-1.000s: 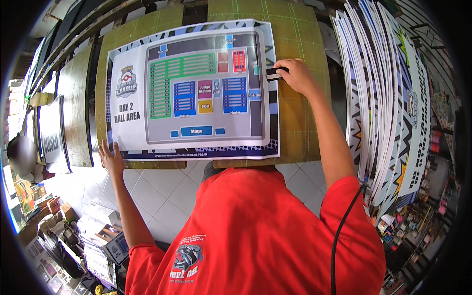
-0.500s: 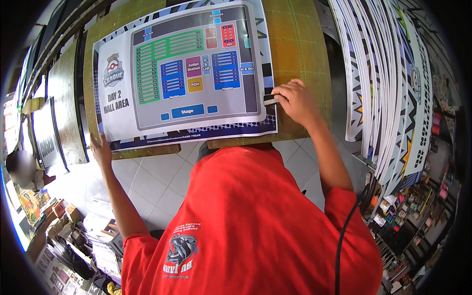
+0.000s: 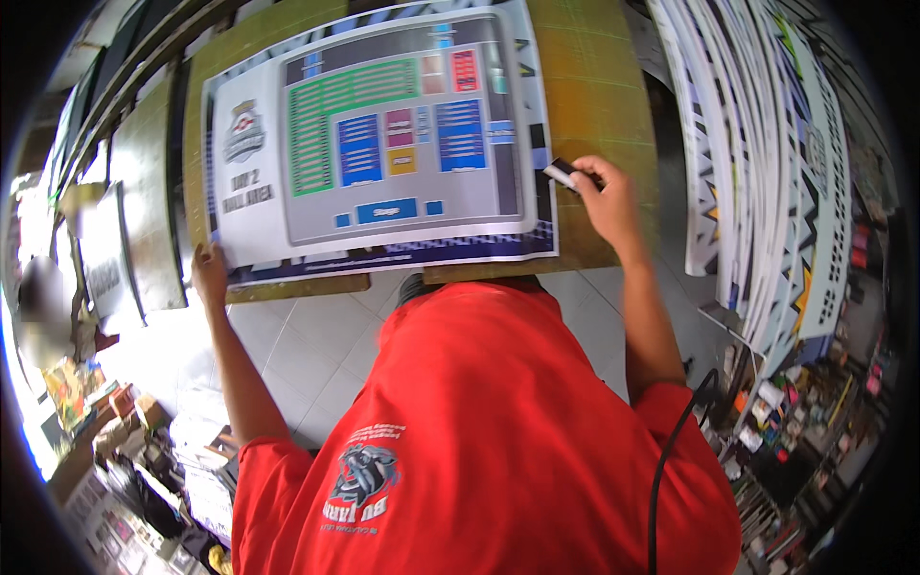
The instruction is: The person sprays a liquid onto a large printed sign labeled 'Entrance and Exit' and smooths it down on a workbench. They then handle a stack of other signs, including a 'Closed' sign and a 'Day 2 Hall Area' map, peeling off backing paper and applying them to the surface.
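A large printed poster point(image 3: 253, 225) with a coloured floor plan and a patterned dark border lies flat on the worn green-brown work table point(image 3: 599, 105). My left hand point(image 3: 210, 275) is at its near left corner, fingers bent around the edge; the fingertips are partly blurred. Off the poster's right edge, my right hand point(image 3: 608, 196) grips a small flat black-and-white squeegee point(image 3: 563, 175). The tool's tip is close to the poster's margin; whether it touches is unclear.
Several long printed boards point(image 3: 738, 192) stand in a row at the right. A black cable point(image 3: 661, 470) runs down by my right sleeve. Shelves of small goods point(image 3: 786, 431) fill the lower right, and piled papers and boxes point(image 3: 196, 441) the lower left. Tiled floor point(image 3: 307, 350) shows below the table.
My right hand has drawn the squeegee outward off the poster's right edge and turned it. My left hand's fingers have closed in at the corner. The whole view has shifted slightly.
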`<state>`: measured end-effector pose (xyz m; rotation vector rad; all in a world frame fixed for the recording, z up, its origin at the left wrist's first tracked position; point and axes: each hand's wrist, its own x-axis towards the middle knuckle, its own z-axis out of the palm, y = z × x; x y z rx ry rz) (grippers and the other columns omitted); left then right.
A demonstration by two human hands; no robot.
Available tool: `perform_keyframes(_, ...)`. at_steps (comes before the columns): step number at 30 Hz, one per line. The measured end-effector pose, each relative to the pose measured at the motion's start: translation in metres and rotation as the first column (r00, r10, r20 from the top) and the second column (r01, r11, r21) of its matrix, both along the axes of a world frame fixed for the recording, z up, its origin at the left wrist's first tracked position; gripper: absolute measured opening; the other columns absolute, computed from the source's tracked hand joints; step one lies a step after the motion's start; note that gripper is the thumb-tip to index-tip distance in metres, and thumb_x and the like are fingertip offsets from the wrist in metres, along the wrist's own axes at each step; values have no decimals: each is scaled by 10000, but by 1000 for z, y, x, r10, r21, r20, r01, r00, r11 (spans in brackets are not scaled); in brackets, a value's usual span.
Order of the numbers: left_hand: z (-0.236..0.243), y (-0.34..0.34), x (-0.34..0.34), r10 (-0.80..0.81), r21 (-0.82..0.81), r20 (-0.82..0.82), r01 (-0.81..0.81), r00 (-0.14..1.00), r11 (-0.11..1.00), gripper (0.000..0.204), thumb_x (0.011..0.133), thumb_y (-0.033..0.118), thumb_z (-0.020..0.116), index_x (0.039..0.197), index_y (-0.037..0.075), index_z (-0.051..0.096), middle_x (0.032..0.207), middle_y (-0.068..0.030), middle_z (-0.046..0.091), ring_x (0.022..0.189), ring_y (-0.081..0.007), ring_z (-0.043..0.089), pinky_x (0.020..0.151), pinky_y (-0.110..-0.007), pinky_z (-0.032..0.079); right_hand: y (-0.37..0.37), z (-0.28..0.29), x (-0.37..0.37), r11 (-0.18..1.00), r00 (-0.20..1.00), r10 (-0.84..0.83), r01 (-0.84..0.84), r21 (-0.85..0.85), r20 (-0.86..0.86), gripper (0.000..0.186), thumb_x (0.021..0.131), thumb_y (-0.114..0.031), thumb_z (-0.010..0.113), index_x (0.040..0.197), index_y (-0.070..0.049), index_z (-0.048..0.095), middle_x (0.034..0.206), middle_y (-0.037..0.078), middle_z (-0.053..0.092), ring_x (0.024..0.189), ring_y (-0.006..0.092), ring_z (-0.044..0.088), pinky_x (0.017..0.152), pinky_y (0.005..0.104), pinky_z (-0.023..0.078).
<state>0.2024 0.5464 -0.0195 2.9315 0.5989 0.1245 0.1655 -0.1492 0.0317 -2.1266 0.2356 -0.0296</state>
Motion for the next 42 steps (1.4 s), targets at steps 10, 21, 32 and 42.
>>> perform_keyframes(10,39,-33,23,75,-157,-26,-78,997,984,447,864,318,584,1171,-1,637,1006,-245,688,986,-376,660,872,-431,504,18,-35,18,998,1000,-29,29,-54,12,141,881,-32,630,1011,23,631,863,95,677,795,149,633,745,303,491)
perform_keyframes(21,44,-31,48,73,-168,-98,-89,992,982,346,805,284,663,960,-22,702,911,-234,695,896,-365,675,801,-420,516,26,-29,17,984,999,-50,51,-168,9,116,902,-35,611,1007,13,627,820,54,653,732,129,596,699,289,476)
perform_keyframes(32,157,-68,38,4,-687,105,69,994,724,90,938,167,512,985,95,539,835,-14,539,714,-87,498,661,-262,450,29,-28,20,985,988,-150,146,-92,-42,151,812,-99,676,913,9,647,781,147,686,727,224,682,677,352,508)
perform_keyframes(42,285,-145,22,-6,-548,418,257,909,796,100,972,147,525,1041,87,565,736,75,448,632,3,370,554,-180,279,31,-17,32,977,981,-194,193,-90,-3,139,773,-117,679,816,-2,614,671,126,625,620,253,633,600,352,484)
